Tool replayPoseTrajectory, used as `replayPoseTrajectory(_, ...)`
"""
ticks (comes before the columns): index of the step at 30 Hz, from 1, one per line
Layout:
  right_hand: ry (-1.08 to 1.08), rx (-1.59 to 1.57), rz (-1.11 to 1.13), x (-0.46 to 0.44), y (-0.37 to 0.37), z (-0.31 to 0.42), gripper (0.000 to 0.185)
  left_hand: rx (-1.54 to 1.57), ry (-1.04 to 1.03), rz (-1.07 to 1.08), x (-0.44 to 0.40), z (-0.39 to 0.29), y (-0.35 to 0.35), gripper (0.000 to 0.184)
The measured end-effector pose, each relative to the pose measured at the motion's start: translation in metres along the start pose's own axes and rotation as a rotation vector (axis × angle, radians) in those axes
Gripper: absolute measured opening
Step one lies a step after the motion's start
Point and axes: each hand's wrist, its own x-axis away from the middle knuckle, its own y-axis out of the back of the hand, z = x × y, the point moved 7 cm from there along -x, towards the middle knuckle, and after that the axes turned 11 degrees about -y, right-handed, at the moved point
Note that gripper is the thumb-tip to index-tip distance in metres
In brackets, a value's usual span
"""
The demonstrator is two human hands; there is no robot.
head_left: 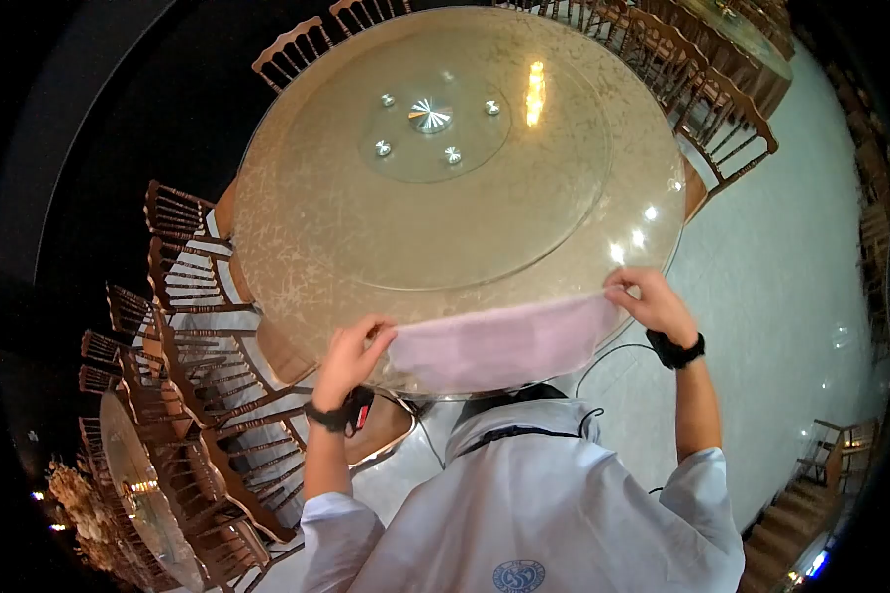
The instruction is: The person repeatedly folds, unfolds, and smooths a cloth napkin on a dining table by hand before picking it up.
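A pink cloth is stretched between my two hands at the near edge of a round glass-topped table. My left hand pinches its left upper corner, and my right hand pinches the right upper corner. The cloth's top edge runs nearly straight, while its lower part hangs slightly blurred over the table rim. Beyond the cloth, a large clear glass turntable rests on the table, with a shiny round hub and several small metal knobs around it.
Wooden spindle-backed chairs crowd the left side, close to my left arm. More chairs stand at the far right, by another table. A thin dark cable curves near the table's front edge. Pale floor stretches along the right.
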Motion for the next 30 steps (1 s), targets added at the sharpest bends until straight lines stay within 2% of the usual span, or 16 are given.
replayPoseTrajectory(4, -0.030, 0.048, -0.122, -0.048, -0.033, -0.043, 0.011, -0.010, -0.073, -0.067, -0.029, 0.042, -0.032, 0.019)
replayPoseTrajectory(8, -0.088, 0.069, -0.208, -0.072, -0.063, -0.072, 0.009, -0.072, -0.015, -0.095, -0.037, 0.091, -0.062, 0.018)
replayPoseTrajectory(11, -0.065, 0.079, -0.231, -0.074, -0.070, -0.077, 0.009, -0.079, 0.001, -0.133, -0.037, 0.099, -0.065, 0.019)
replayPoseTrajectory(16, -0.050, 0.032, -0.219, -0.064, -0.064, -0.069, 0.009, -0.047, -0.015, -0.172, -0.029, 0.090, -0.057, 0.018)
replayPoseTrajectory(18, -0.007, 0.031, -0.219, -0.054, -0.055, -0.055, 0.009, -0.024, -0.036, -0.114, -0.023, 0.084, -0.057, 0.017)
replayPoseTrajectory(22, 0.028, 0.099, -0.062, -0.017, -0.037, -0.020, 0.009, 0.026, 0.001, 0.001, -0.001, 0.038, -0.031, 0.018)
replayPoseTrajectory(24, 0.051, 0.111, -0.009, 0.004, -0.023, 0.000, 0.009, 0.177, 0.126, 0.166, 0.016, 0.017, -0.022, 0.020)
replayPoseTrajectory(27, 0.064, 0.082, 0.067, 0.024, -0.007, 0.023, 0.009, 0.281, 0.116, 0.239, 0.032, -0.001, -0.006, 0.020)
replayPoseTrajectory(30, 0.033, -0.019, 0.094, 0.020, -0.005, 0.017, 0.009, 0.192, 0.103, 0.227, 0.024, -0.002, -0.003, 0.021)
